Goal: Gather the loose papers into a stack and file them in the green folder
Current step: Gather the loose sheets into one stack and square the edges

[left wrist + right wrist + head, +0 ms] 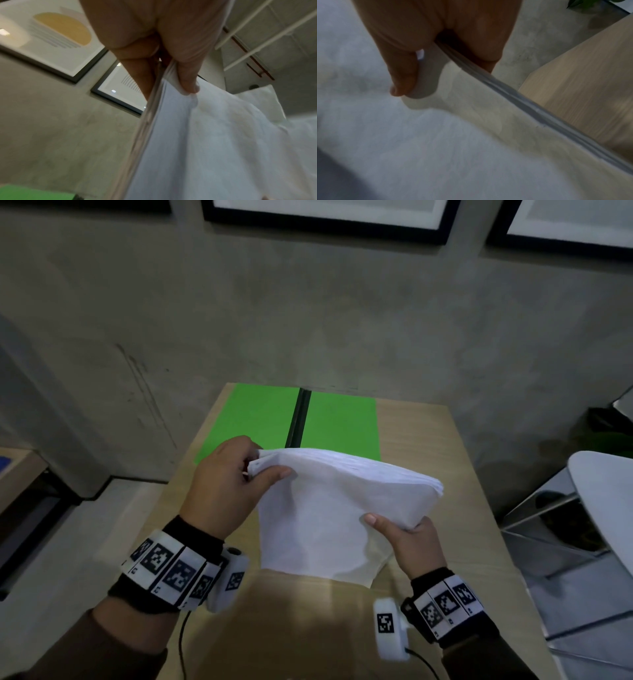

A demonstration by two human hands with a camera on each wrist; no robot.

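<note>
Both hands pinch the stack (329, 508) above the counter (428, 440): left hand (222, 487) at a far corner, right hand (411, 542) at the near edge. The sheets sag between them; loosely held ones may slide askew short of the open folder (267, 419).

I see a light wooden table (428, 446) against the wall, with the green folder (267, 419) lying open flat on its far end, black spine up the middle.
</note>
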